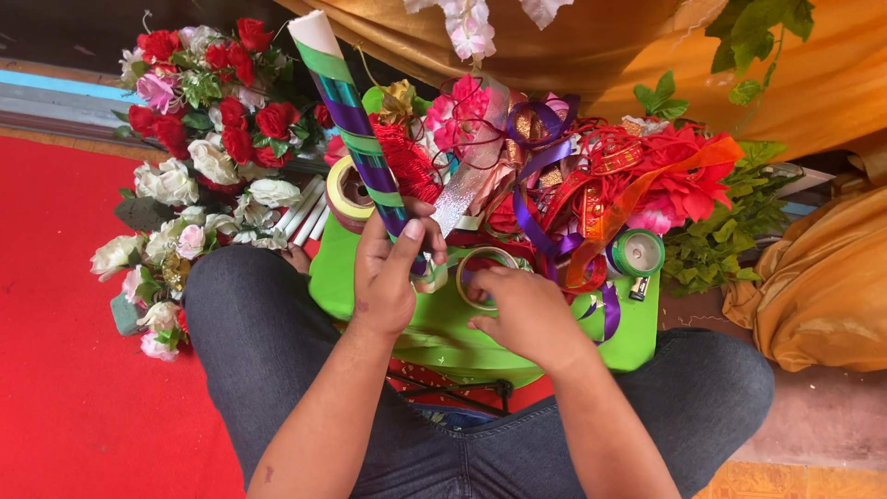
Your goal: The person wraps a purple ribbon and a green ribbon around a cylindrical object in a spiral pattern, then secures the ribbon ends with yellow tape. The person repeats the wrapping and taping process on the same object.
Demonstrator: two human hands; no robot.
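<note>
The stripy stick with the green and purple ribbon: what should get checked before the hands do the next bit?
1. Stick held firmly: ok. The left hand is wrapped round the lower end of the stripy stick.
2. Stick's top end clear: ok. Its white tip points up and away, touching nothing.
3. Tape within reach: ok. The right hand rests on the clear tape ring.
4. Loose tape end found: cannot tell; the fingers hide it.
5. Spare rolls nearby: ok. A green ribbon roll sits on the green tray.
6. Ribbon untangled: not ok. The ribbon pile is a knotted heap.
</note>
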